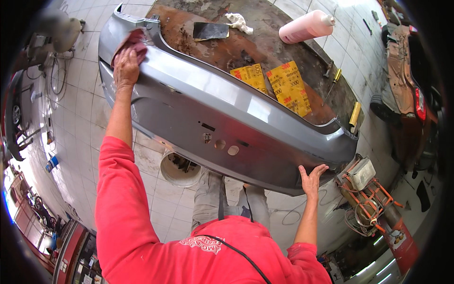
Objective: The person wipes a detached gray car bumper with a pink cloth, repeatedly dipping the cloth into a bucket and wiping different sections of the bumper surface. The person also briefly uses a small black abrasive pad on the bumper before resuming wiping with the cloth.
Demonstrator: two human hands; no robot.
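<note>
Running far-left to near-right, the bumper (213,104) lies under the left hand (126,69), fingers together on a cloth (136,39); the right hand (312,180) splays empty.

In front of you is a brown, dark-stained tabletop (215,51); your clock is centred on it, 12 pointing away from you. The grey bumper (189,97) spans its near side, roughly 9 round to 4. You have a black sheet (208,31) at 10, a crumpled white wad (240,23) at 11, a pink bottle (305,27) at 2, yellow sandpaper sheets (289,89) from 5 to 6, and a yellow-handled screwdriver (337,75) near 4.
</note>
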